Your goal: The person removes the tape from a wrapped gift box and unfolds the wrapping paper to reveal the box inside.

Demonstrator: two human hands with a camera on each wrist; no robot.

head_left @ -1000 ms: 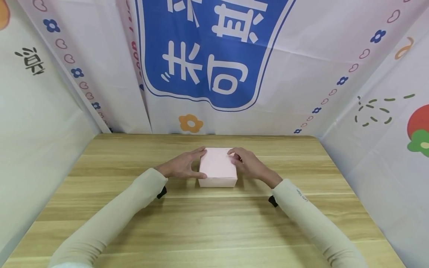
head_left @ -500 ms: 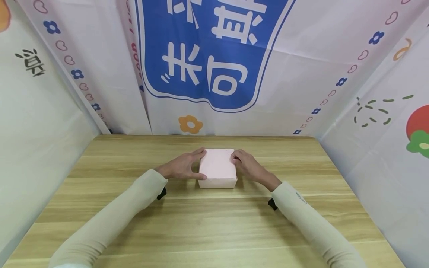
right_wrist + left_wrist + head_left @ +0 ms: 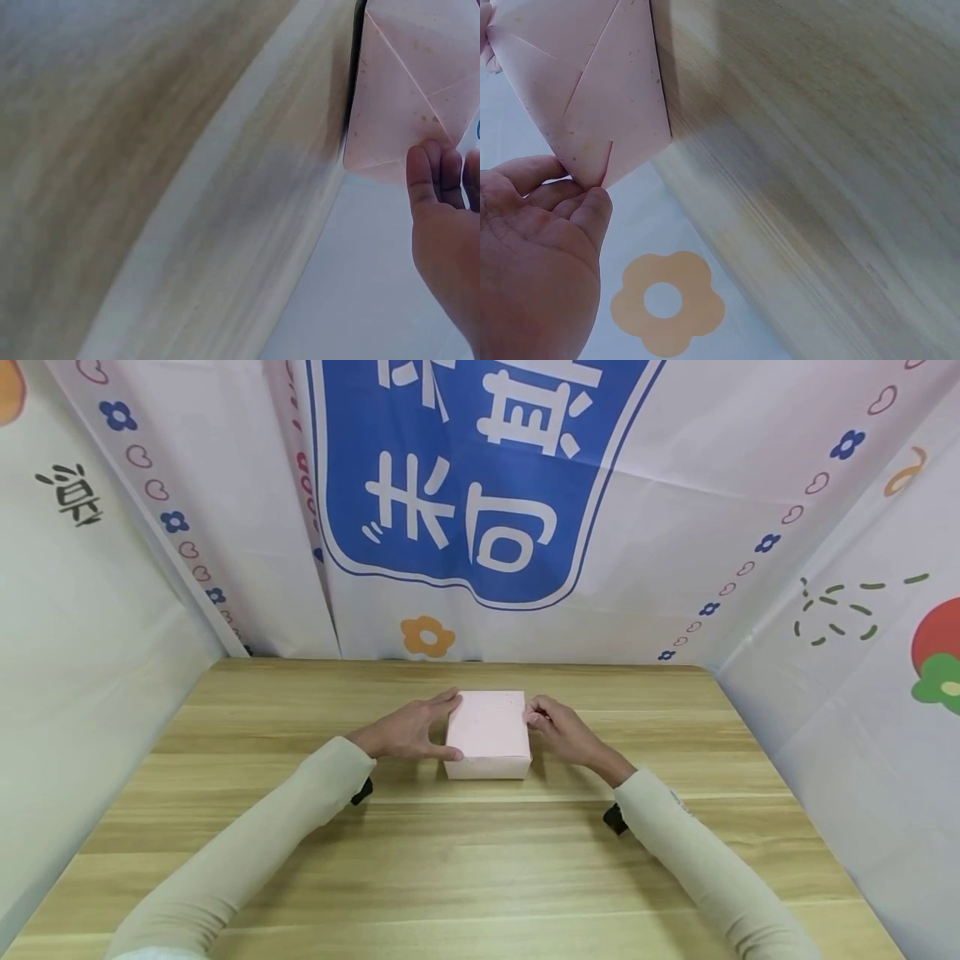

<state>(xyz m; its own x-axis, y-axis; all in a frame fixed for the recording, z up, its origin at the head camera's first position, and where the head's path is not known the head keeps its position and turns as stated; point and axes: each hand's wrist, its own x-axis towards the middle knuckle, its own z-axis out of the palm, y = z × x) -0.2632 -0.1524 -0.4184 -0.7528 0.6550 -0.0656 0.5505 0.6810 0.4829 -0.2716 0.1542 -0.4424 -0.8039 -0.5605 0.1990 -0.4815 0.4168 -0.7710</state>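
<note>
- Pink box [image 3: 487,724], top flat, at the table's [image 3: 450,877] twelve o'clock
- Left hand [image 3: 407,729] clamped on its nine-o'clock side
- Right hand [image 3: 564,732] at three o'clock; whether pinching, cannot tell
- Seemingly working that edge; next calls for steady bracing

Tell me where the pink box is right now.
In the head view, the pink box sits near the middle, towards the far edge of the table, between the left hand and the right hand.
</note>
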